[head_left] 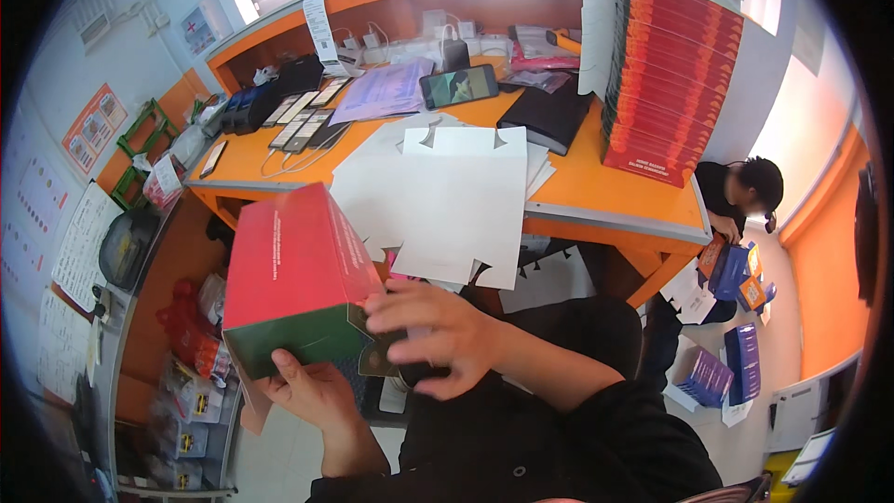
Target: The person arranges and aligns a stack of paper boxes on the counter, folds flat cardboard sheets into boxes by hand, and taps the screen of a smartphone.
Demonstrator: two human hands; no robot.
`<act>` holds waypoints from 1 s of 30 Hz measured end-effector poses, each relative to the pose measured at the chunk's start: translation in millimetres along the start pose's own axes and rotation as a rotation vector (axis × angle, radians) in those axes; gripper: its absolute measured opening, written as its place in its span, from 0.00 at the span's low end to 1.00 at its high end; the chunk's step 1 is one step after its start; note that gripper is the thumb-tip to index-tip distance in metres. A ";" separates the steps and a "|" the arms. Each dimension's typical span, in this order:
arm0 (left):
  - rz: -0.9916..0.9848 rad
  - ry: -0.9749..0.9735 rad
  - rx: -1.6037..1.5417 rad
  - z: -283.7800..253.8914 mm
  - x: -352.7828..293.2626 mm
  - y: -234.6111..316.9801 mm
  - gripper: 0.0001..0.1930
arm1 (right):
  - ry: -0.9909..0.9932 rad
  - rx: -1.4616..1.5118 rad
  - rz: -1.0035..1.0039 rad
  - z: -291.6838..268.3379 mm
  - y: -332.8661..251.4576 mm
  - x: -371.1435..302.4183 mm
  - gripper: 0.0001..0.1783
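Observation:
A red cardboard box [289, 256] with a green end panel is tilted up in front of me, left of the middle. My left hand [317, 393] grips it from below, the thumb pressed on the green panel and the fingers hidden behind the box. At the box's right edge a small dark flap [375, 357] stands out. Beside that edge my right hand [440, 333] is spread, its fingers apart and slightly blurred; whether the fingertips touch the cardboard I cannot tell. Flat white die-cut card sheets [470, 196] lie past the box, overhanging the desk's front.
The orange desk [596, 182] carries a tall stack of red boxes [666, 84], a propped phone [459, 86], a black folder [549, 116] and several phones [303, 130]. At right a co-worker [736, 191] handles blue boxes [736, 270]; purple boxes [717, 373] stand on the floor.

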State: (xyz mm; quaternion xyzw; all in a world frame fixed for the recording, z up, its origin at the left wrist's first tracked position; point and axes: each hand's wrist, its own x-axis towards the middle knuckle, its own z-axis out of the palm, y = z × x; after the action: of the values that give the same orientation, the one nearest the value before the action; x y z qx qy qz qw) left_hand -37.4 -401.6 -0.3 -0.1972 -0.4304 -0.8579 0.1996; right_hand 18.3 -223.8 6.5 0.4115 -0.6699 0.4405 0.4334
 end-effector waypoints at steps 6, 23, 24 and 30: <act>-0.002 -0.009 -0.048 5.0 -12.4 -12.0 0.22 | -0.020 -0.514 -0.074 3.4 -3.5 6.7 0.15; -0.036 -0.263 -0.026 8.2 -7.0 -12.1 0.26 | -0.106 -0.449 0.015 -7.0 -7.3 15.9 0.22; -0.037 -0.264 -0.026 8.1 -6.9 -11.5 0.26 | -0.105 -0.449 0.016 -4.8 -6.5 13.8 0.22; -0.117 -0.238 -0.008 0.0 -7.6 -12.3 0.30 | -0.060 -0.610 0.101 8.2 -8.6 16.1 0.20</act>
State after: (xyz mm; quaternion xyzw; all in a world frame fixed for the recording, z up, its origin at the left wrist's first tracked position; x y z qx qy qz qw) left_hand -37.3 -393.5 -12.3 -0.2728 -0.4584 -0.8403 0.0962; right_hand 19.9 -236.7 21.7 0.2414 -0.8032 0.2279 0.4947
